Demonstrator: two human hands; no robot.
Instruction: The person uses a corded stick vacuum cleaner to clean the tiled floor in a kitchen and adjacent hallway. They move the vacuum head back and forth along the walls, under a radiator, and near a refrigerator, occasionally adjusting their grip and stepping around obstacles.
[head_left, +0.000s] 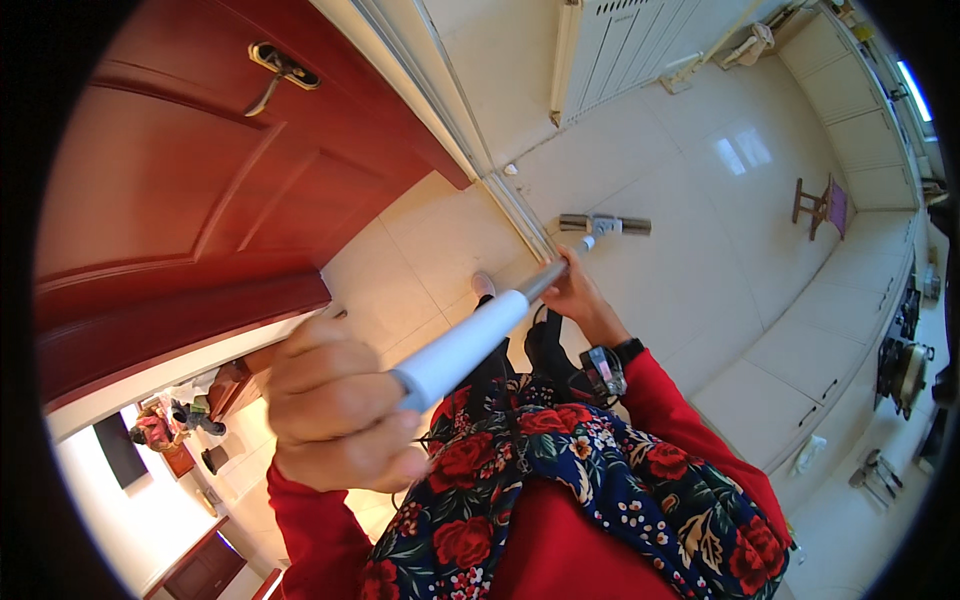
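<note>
A mop runs diagonally away from me, with a white foam grip (465, 346) on its upper end and a grey metal pole (538, 283) below. My left hand (337, 409) is closed around the top end of the handle, close to the camera and slightly blurred. Lower down, my right hand (576, 294) grips the metal pole. The flat mop head (636, 226) lies on the pale floor tiles (675, 277), just past the metal door track (517, 214). Near that track is a small white scrap (511, 169).
A red panelled door (247, 180) stands at left. Beyond the track are a white radiator (622, 56), a small stool (831, 206) with a purple seat, and white cabinets (795, 360). A covered pan (911, 379) sits on the stove. A person (154, 431) is in the room at lower left.
</note>
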